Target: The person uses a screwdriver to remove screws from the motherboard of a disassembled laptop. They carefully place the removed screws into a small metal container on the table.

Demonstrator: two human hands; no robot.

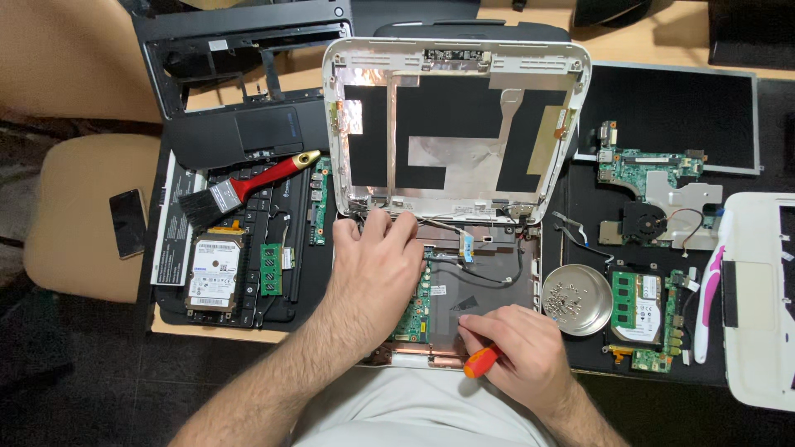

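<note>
My right hand (517,352) pinches a small orange-handled screwdriver (480,362), its tip hidden under my fingers inside the opened white laptop base (489,273). My left hand (373,265) lies spread flat on that base, just below the hinge. I judge the strip-down well along: the white screen lid (455,124) stands gutted, and the round metal dish (577,300) right of the base holds many loose screws. A green circuit board (414,310) remains inside. Room is tight: the dish touches the base's right edge, a black keyboard (265,248) crowds its left.
</note>
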